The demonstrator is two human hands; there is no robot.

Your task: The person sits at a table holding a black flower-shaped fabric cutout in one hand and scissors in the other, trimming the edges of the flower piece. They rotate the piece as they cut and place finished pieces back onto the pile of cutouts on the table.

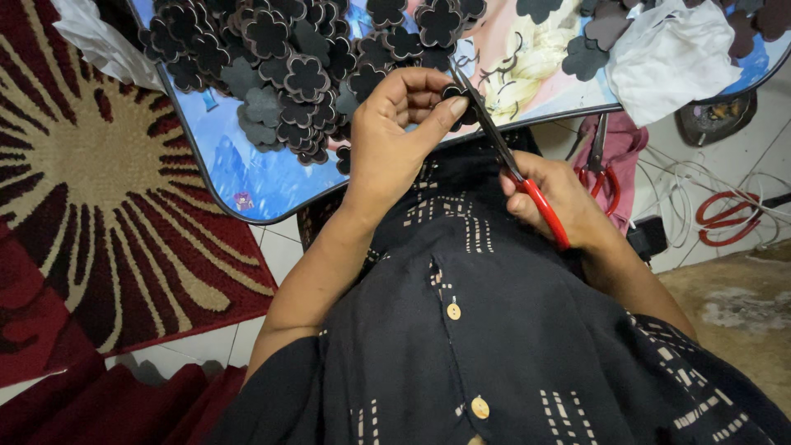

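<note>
Nearest the body, the right hand (556, 202) has its grip closed around the red handles of the scissors (503, 156), while the left hand (395, 124) pinches a small dark flower piece (457, 95) at the blades, held above the lap at the surface (247, 185) edge. Beyond, a large heap of cut flower shapes (305, 66) already lies there, so much trimming looks done; how many remain I cannot tell

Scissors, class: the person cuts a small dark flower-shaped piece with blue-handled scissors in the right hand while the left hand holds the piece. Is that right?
Not quite. The head view shows the scissors have red handles, not blue. The right hand works them while the left hand holds the small dark flower-shaped piece.
</note>
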